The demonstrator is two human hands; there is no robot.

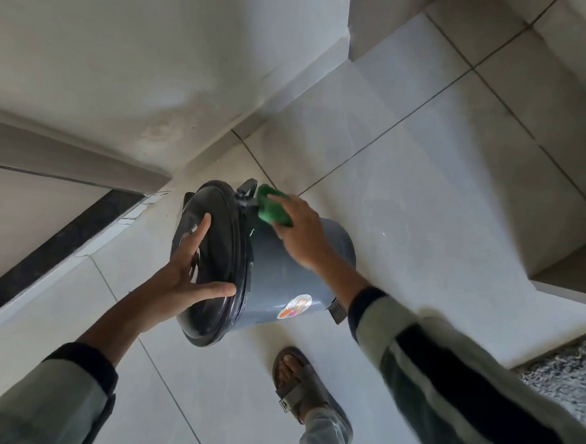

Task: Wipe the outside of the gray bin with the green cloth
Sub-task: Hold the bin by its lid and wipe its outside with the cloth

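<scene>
The gray bin (291,276) sits at the centre of the frame on the pale tiled floor (424,182), tilted so that its dark lid (211,306) faces the lower left and its side wall faces up and to the right. A dark handle (246,188) projects at the upper edge of the lid. A round sticker (295,306) with orange and white markings is fixed to the bin wall near its lower edge, and a small dark tag (337,310) hangs just beside the sticker on the right. The left hand (187,277) enters from the lower left and rests flat on the lid with fingers spread; the thumb points toward the lid rim and the index finger reaches toward the lid centre. This hand is open and grips nothing. The right hand (299,232) enters from the lower right and lies palm-down on the upper side wall of the bin, pressing the green cloth (272,209) against the wall just below the handle. The fingers cover part of the cloth; whether they curl around it cannot be determined. Both forearms wear light sleeves with dark cuffs, and the right sleeve (463,380) carries dark stripes. A foot in a gray sandal (303,387) stands on the floor below the bin. A speckled mat (570,372) occupies the right edge of the frame. A white wall (123,57) fills the upper left.
</scene>
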